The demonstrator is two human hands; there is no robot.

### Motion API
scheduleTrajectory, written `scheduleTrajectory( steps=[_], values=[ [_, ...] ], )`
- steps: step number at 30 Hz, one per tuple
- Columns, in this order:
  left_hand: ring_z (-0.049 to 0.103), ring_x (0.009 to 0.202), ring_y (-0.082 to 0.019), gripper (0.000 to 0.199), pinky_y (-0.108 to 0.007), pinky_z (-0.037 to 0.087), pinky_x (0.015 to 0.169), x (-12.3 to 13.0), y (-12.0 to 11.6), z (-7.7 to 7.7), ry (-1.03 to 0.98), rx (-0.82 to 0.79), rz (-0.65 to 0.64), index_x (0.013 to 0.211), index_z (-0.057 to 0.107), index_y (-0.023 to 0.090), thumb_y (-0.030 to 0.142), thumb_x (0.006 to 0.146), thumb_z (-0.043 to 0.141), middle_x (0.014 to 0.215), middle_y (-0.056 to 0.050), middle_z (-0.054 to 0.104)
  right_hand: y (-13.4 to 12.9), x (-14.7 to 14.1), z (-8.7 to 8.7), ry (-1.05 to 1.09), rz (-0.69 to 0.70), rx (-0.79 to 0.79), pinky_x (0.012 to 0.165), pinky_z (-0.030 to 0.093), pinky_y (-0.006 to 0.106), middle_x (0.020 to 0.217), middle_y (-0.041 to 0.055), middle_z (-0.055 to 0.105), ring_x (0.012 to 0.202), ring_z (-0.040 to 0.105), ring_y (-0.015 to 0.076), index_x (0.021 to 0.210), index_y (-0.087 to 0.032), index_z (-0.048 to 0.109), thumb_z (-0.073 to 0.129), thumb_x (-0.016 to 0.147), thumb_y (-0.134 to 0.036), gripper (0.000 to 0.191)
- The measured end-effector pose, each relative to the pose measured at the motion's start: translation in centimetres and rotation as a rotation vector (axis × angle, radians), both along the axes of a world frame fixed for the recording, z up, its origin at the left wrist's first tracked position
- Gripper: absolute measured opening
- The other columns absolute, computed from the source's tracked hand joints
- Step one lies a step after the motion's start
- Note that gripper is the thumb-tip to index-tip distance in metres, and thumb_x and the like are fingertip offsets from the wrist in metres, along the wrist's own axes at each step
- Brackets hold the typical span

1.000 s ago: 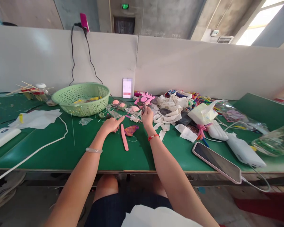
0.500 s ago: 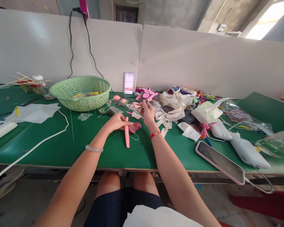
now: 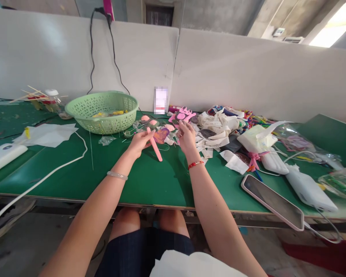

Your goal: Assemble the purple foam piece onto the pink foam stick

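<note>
My left hand [image 3: 140, 143] is closed on a flat pink strip [image 3: 156, 149], which slants down to the right from its fingers. Just beyond the fingertips is a soft purple-and-orange piece [image 3: 162, 135], seemingly in the same grip. A thin pale thread [image 3: 165, 149] loops under that piece. My right hand [image 3: 187, 137] is raised a little to the right, fingers curled and pinched together; whatever they hold is too small to make out. Beyond the right fingertips lies a pink-and-dark cut-out shape [image 3: 181, 115], with peach-coloured round pieces [image 3: 152, 123] to its left.
A green plastic basket [image 3: 103, 125] stands at the back left. White scraps [image 3: 217, 125] heap up at the right, near a tissue pack [image 3: 255, 137]. A phone [image 3: 272, 202] lies at the front right edge; another screen [image 3: 160, 100] leans on the partition. A white cable [image 3: 54, 169] crosses the left side.
My left hand has risen away from me with the strip and the purple-and-orange piece, which shows more fully. My right hand has drawn slightly back and right from the pile. The view has shifted slightly.
</note>
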State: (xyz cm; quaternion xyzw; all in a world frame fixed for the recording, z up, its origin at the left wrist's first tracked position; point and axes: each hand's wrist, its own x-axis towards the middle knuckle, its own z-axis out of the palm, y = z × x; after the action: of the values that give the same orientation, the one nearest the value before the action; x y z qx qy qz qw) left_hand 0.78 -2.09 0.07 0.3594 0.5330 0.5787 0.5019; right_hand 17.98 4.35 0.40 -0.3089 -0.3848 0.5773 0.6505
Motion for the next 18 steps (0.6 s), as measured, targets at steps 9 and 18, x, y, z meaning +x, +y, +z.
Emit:
scheduleTrajectory(
  steps=[9,18],
  values=[
    [0.071,0.082,-0.016,0.019,-0.038,0.056,0.092,-0.3,1.0,-0.7,-0.225,0.069,-0.022,0.089,0.067,0.015,0.028,0.081,0.079,0.085,-0.004,0.072,-0.4,-0.6,-0.2,-0.019,0.205,0.029,0.053,0.045,0.018,0.070,-0.0036,0.061,0.056,0.047,0.0041,0.076,-0.018,0.064,0.088,0.062,-0.031,0.030],
    [0.070,0.082,-0.015,0.027,-0.039,0.053,0.096,-1.0,3.1,-2.4,-0.189,0.164,-0.033,0.094,0.068,0.016,0.029,0.076,0.083,0.085,-0.002,0.072,-1.4,-1.1,-0.4,-0.306,0.286,0.110,0.047,0.051,0.021,0.056,-0.0052,0.058,0.046,0.055,0.0060,0.067,-0.015,0.067,0.093,0.052,-0.042,0.041]
  ],
)
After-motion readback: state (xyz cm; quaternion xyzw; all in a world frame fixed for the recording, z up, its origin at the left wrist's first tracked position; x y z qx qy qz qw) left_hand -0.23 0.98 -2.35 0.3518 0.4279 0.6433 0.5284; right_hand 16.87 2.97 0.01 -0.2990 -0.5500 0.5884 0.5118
